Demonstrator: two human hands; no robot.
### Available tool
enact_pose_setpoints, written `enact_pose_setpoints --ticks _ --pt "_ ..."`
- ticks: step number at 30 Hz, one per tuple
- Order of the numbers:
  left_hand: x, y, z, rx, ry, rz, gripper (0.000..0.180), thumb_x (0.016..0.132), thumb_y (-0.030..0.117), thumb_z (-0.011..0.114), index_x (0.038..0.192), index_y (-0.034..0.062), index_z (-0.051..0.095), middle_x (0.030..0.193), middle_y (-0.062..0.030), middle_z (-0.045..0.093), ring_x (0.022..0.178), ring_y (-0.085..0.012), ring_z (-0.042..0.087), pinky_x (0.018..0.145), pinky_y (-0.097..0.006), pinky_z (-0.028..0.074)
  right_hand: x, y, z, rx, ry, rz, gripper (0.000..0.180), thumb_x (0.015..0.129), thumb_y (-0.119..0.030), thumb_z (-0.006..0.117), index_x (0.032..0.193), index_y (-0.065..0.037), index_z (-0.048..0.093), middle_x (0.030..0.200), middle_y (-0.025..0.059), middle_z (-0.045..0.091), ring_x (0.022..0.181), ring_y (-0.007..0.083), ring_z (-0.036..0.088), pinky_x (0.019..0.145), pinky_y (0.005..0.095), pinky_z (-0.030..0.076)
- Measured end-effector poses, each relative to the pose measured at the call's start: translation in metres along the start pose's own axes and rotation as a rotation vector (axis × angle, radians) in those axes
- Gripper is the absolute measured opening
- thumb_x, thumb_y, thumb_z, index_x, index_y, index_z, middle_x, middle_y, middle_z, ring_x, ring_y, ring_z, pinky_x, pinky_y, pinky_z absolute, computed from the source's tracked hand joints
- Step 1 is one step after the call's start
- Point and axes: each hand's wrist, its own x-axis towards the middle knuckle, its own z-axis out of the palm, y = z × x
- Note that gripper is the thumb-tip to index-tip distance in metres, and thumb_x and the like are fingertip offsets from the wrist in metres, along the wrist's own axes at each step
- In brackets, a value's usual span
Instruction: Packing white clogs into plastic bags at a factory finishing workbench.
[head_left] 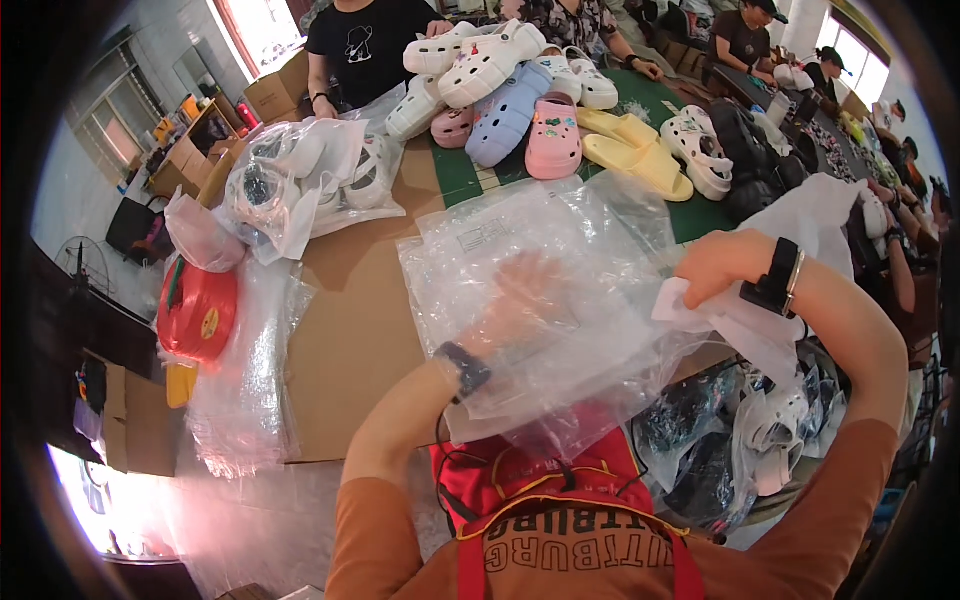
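Observation:
On the table lies a clear plastic bag (460, 235), with more clear bags apparently stacked beneath it. My left hand (530, 288) shows through the film, which lies over it up to the wrist; its fingers are blurred. To the right of the bag, my right hand (722, 266) is closed, its fingertips pinching a thin white sheet (745, 325) that hangs over the table's edge. Whether that sheet is paper or soft plastic I cannot tell.
Clogs in white, blue (508, 115) and pink, plus yellow slides (640, 150), are piled at the back. Bagged white clogs (300, 185) sit back left, near a red twine roll (198, 312) and bags (240, 390). Packed shoes (770, 430) lie lower right. A person (362, 45) stands across.

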Motion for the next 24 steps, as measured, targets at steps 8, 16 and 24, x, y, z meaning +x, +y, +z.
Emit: enact_pose_setpoints --ticks 8,16,24 --pt "-0.11 -0.099 -0.095 -1.997 0.293 -0.973 0.07 0.083 0.053 0.045 0.139 0.0154 0.023 0.131 -0.0228 0.038 0.111 -0.0397 0.046 0.093 -0.055 0.037 0.026 -0.004 -0.014 0.008 0.155 -0.068 0.043 0.07 -0.034 0.055 0.107 -0.014 0.06 0.093 0.0161 0.064 0.088 0.033 0.061 0.075 0.0409 0.047" --pt "-0.087 -0.077 -0.147 -1.53 0.09 -0.697 0.065 0.082 0.024 0.061 0.135 0.0068 0.029 0.109 -0.0186 0.054 0.092 -0.0269 0.058 0.081 -0.04 0.048 0.023 0.002 -0.029 0.054 0.299 0.008 0.043 0.068 -0.028 0.055 0.107 -0.008 0.057 0.088 0.0199 0.062 0.085 0.0359 0.059 0.076 0.042 0.046" --pt "-0.092 -0.084 -0.122 -1.07 0.338 -0.985 0.042 0.079 0.004 0.059 0.12 0.0006 0.048 0.078 -0.008 0.058 0.07 -0.0133 0.057 0.061 -0.026 0.048 0.015 0.024 -0.014 0.045 0.947 -0.017 0.063 0.064 -0.006 0.052 0.126 -0.015 0.045 0.086 0.0159 0.06 0.082 0.0343 0.057 0.072 0.0419 0.044"
